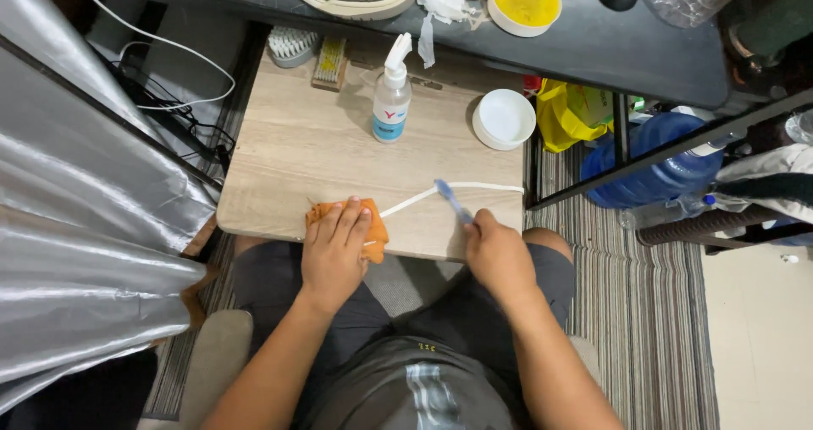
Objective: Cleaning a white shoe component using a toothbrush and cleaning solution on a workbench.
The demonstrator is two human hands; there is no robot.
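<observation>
The left hand (334, 248) pins an orange cloth (373, 235) and white lace (457, 188) to the tabletop (296, 142). The right hand (495, 252), its grip closed on a blue toothbrush (451, 200), should scrub away from the pinned end, keeping the lace taut.

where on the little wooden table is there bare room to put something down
Widest bare patch: the left half of the wooden table, between the scrub brushes and the orange cloth under the left hand. A smaller gap lies between spray bottle and white bowl. The front edge is crowded: the white shoelace, toothbrush, right hand.
</observation>
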